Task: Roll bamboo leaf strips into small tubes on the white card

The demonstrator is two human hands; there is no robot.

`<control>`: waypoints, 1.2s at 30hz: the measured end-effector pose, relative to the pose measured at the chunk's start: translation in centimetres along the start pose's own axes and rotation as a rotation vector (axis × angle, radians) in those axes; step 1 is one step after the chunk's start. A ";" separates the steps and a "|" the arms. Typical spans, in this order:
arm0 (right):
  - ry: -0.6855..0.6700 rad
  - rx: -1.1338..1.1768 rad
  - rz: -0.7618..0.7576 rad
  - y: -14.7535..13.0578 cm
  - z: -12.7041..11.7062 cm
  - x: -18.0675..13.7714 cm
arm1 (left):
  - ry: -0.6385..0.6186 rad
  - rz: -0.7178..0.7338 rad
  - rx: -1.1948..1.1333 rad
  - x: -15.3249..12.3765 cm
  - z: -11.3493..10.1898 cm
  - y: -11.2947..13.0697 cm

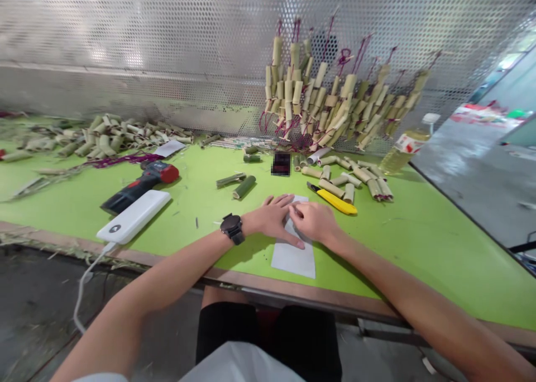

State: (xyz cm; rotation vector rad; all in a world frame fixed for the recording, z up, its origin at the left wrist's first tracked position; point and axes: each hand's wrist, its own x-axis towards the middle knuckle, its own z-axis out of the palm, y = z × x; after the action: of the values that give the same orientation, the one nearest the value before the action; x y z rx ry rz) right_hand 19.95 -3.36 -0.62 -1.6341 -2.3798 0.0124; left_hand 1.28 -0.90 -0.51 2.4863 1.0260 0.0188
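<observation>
A white strip of paper (295,262) lies lengthwise on the green tabletop in front of me. My left hand (274,219) rests flat on it, thumb and fingers spread. Against the paper's right side my right hand (315,221) is closed, fingers curled in beside the left fingers; whatever they may hold is hidden. A yellow utility knife (337,201) lies just beyond the right hand, blade end toward the left. Two green bamboo pieces (244,186) sit past my left hand, and a small dark pixelated object (281,163) stands farther back.
Left of me are a red-and-black cordless drill (144,186) and a white power bank (134,217) with a cable. Cut bamboo tubes (109,136) pile at the back left. Strung bamboo bundles (326,103) lean on the perforated metal wall. An oil bottle (406,146) stands at right.
</observation>
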 end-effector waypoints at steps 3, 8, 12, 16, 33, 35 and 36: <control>0.035 -0.093 0.111 0.9 -0.1 0.5 | 0.007 -0.010 0.001 0.0 0.0 0.1; 0.009 -0.002 -0.008 -0.1 0.1 -0.2 | -0.001 0.012 -0.001 0.0 0.1 -0.1; -0.007 -0.020 -0.012 0.0 0.0 0.0 | 0.002 -0.004 0.004 0.1 0.0 0.0; 0.025 -0.108 0.123 0.9 -0.4 0.5 | -0.007 -0.016 0.008 0.0 0.0 0.1; -0.009 -0.034 -0.027 0.2 -0.3 -0.2 | -0.015 0.026 0.002 -0.2 -0.3 0.0; -0.021 -0.050 -0.008 0.4 -0.4 0.0 | -0.014 0.014 0.002 -0.1 -0.3 0.0; -0.020 -0.072 0.022 0.6 -0.4 0.3 | -0.011 0.005 0.001 -0.1 -0.3 0.0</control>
State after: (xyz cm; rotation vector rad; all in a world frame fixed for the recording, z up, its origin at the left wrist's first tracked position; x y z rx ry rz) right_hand 20.50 -2.95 -0.24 -1.6996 -2.4032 -0.0542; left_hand 1.14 -0.85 -0.25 2.4875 1.0157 0.0058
